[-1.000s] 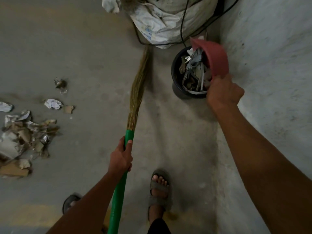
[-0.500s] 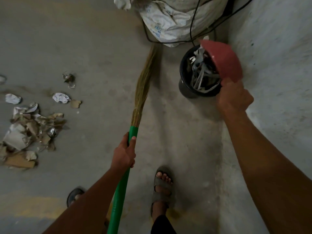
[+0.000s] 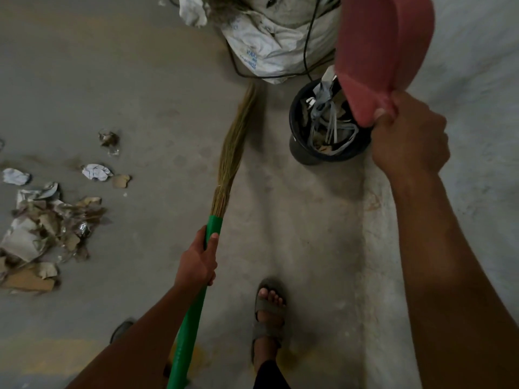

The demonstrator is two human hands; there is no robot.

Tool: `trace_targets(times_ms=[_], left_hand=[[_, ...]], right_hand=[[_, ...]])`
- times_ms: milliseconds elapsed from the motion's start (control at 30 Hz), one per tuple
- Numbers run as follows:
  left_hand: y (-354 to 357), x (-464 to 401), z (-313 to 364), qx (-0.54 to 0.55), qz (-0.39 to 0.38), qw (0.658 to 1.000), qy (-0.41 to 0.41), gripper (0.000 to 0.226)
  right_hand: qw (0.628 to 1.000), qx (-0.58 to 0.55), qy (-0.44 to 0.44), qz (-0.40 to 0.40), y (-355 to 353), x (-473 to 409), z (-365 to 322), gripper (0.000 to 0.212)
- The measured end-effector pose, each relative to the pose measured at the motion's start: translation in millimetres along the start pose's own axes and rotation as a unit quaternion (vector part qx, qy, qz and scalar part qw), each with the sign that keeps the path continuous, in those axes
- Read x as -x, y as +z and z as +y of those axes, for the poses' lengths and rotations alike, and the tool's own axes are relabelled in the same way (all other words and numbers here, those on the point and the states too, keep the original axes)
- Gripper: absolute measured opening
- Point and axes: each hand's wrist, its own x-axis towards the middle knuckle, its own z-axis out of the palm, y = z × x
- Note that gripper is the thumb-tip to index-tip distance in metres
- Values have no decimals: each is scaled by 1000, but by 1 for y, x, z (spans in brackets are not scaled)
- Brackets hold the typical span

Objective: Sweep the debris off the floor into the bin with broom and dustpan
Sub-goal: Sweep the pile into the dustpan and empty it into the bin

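The red plastic dustpan [image 3: 382, 51] hangs tipped over the round black bin [image 3: 328, 130] — to empty it well, keep its lip above the bin's mouth and shake gently so nothing falls outside. Whether it is fully empty I cannot tell. The right hand [image 3: 410, 138] has a closed grip on the dustpan's handle; the left hand [image 3: 196, 265] wraps the green-handled straw broom [image 3: 224, 175]. The heap of torn paper and cardboard debris [image 3: 47, 228] lies on the floor, well apart.

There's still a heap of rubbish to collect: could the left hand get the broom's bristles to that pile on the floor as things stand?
Probably yes. The left hand grips the broom, and only bare floor lies between its bristles and the debris pile. The dustpan, in the right hand, is over by the bin.
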Motion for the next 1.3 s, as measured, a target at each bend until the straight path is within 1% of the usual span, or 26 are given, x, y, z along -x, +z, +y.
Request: trace_targets(times_ms=[100, 233, 400, 533, 667, 800, 867, 933, 1067, 1200, 1300], left_hand=[[1, 1, 4, 2, -7, 1000, 9, 48], [5, 0, 7, 3, -9, 1000, 19, 50], [10, -3, 7, 4, -5, 1000, 24, 50], [12, -3, 4, 0, -10, 1000, 26, 47], [14, -4, -4, -5, -9, 1000, 23, 48], [16, -1, -10, -1, -11, 1000, 8, 49], [19, 0, -10, -6, -14, 1000, 4, 50], [21, 0, -7, -10, -13, 1000, 5, 51], [24, -7, 0, -13, -14, 1000, 9, 50], [30, -14, 7, -13, -20, 1000, 13, 50], [35, -17, 10, -10, -19, 1000, 10, 49]], right_hand=[[999, -11, -26, -19, 3, 0, -13, 29], [997, 17, -35, -65, 24, -2, -16, 34], [993, 69, -2, -94, 54, -1, 4, 30], [990, 85, 37, -105, 82, 3, 28, 30], [993, 61, 56, -83, 87, -4, 37, 29], [998, 38, 49, -14, 76, -7, 33, 29], [999, 40, 37, 4, 76, -10, 32, 28], [998, 46, 28, -16, 81, -17, 33, 29], [991, 93, 18, -94, 104, -35, 42, 34], [985, 119, 13, -127, 125, -46, 56, 38], [981, 127, -9, -145, 138, -52, 51, 35]])
